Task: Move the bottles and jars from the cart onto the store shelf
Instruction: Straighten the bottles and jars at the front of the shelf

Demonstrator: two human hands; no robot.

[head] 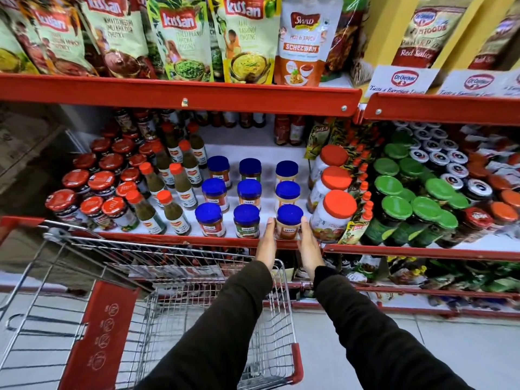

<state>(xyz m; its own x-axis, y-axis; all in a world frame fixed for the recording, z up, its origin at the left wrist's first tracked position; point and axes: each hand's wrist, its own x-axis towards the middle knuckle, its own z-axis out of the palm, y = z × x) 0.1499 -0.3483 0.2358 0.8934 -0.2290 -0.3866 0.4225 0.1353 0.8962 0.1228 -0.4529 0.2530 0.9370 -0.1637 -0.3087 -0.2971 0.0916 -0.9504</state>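
Observation:
A blue-lidded jar (289,222) stands at the front of the white middle shelf (253,149), rightmost in the front row. My left hand (267,243) presses its left side and my right hand (308,244) presses its right side, so both hands hold it. Several more blue-lidded jars (246,192) stand in rows of three behind and to its left. The wire shopping cart (180,277) sits below the shelf, under my arms; its basket shows no bottles or jars.
Red-capped green sauce bottles (174,209) and red-lidded jars (92,192) fill the shelf's left. Large orange-lidded jars (334,206) stand just right of my right hand, green-lidded jars (408,201) further right. Pouches hang above the red shelf rail (180,94).

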